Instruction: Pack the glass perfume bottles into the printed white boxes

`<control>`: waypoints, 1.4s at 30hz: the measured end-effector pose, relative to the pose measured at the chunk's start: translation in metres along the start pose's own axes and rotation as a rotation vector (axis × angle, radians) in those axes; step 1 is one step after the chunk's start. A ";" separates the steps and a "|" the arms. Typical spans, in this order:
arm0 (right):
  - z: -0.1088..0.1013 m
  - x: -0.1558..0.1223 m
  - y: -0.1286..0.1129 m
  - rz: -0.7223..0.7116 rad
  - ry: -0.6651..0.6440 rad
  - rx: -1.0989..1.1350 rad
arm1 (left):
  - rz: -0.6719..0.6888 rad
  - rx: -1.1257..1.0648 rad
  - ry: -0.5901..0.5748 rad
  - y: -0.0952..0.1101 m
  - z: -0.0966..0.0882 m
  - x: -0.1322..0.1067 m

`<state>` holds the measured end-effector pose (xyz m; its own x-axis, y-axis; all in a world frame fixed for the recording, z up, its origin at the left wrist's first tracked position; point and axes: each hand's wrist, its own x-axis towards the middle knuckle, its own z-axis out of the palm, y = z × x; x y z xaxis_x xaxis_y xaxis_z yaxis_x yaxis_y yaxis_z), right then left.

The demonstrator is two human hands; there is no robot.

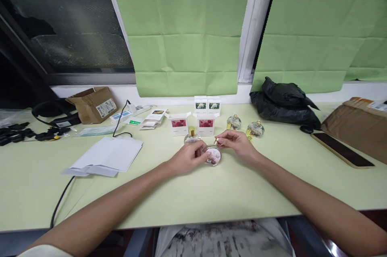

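My left hand [188, 157] is wrapped round the side of a round glass perfume bottle [213, 156], which has a pale printed label and is tilted toward me. At its gold neck, the fingertips of my right hand [238, 144] are pinched together; whether a small part sits between them is hard to see. Just behind my left hand stands a second perfume bottle [192, 135] with a gold top, partly hidden. Two white boxes with red flower pictures, a left one [179, 128] and a right one [206, 127], stand with top flaps open beyond it.
Two more glass bottles, one nearer the boxes [234, 121] and one farther right [255, 128], lie behind my right hand. White flower-print boxes [207, 105] stand at the wall. Papers [105, 154] and a cardboard box [92, 105] are left; a black bag [284, 105] and phone [341, 150] are right.
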<state>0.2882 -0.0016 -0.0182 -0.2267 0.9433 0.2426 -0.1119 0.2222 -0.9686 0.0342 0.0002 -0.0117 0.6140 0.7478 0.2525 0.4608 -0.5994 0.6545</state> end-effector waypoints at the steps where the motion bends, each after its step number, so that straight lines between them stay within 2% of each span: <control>1: 0.000 0.000 0.000 -0.010 -0.001 -0.011 | 0.003 0.003 0.002 0.000 0.000 0.000; 10: -0.003 -0.003 -0.008 -0.121 -0.047 -0.164 | 0.014 0.039 0.027 -0.003 0.001 0.000; 16: -0.004 -0.009 -0.015 -0.299 -0.042 -0.461 | 0.016 0.058 0.038 -0.002 0.000 -0.001; 22: -0.008 -0.009 -0.019 -0.519 -0.107 -0.633 | -0.007 0.050 0.018 -0.003 0.000 -0.001; 25: -0.007 -0.010 -0.023 -0.586 -0.145 -0.703 | 0.014 0.044 0.016 -0.004 0.000 0.000; 31: -0.001 -0.013 -0.030 -0.576 -0.211 -0.819 | 0.003 0.025 0.005 -0.005 0.002 0.001; 38: 0.001 -0.011 -0.029 -0.528 -0.166 -0.753 | 0.004 0.012 0.014 -0.008 0.002 0.002; 42: 0.002 -0.011 -0.030 -0.540 -0.187 -0.777 | -0.014 0.004 0.009 -0.007 0.003 0.002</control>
<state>0.2917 -0.0188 0.0087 -0.4901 0.6267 0.6058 0.4107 0.7791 -0.4737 0.0336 0.0053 -0.0180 0.6018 0.7586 0.2499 0.4719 -0.5902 0.6550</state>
